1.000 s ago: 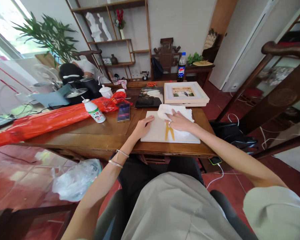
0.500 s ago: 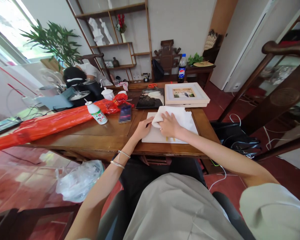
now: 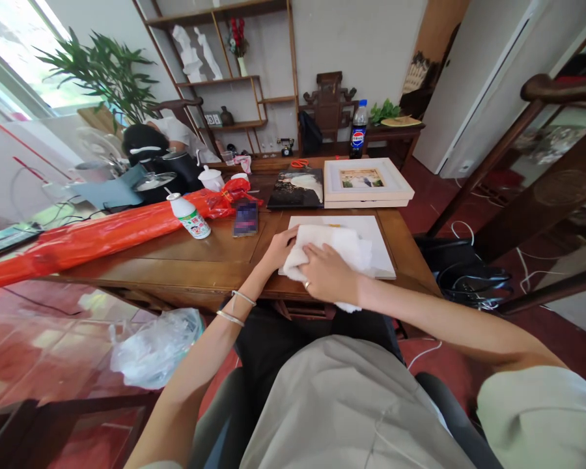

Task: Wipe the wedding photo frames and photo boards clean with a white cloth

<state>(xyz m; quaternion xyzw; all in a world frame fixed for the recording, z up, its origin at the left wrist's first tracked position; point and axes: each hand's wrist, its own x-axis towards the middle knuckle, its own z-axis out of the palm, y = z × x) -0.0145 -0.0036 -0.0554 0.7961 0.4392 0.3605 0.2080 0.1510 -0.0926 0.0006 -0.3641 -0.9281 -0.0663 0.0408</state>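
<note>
A white flat panel (image 3: 376, 238) lies at the near edge of the wooden table (image 3: 195, 257). On it sits a white cloth (image 3: 339, 242). My right hand (image 3: 328, 273) presses down on the cloth's near part, fingers curled over it, a ring on one finger. At the panel's left edge my left hand (image 3: 280, 246) rests with its fingers tucked under the cloth. Part of the cloth hangs over the table's front edge.
Behind the panel lie a white picture frame (image 3: 367, 182) and a dark picture (image 3: 297, 189). A phone (image 3: 245, 217), a small white bottle (image 3: 189, 216) and a long orange plastic roll (image 3: 92, 238) are to the left. Another person sits at the far left. A plastic bag (image 3: 153, 345) lies on the floor.
My right hand has dragged the cloth toward me across the panel, from its far part to its near edge. The yellow marks seen on the panel earlier are now covered.
</note>
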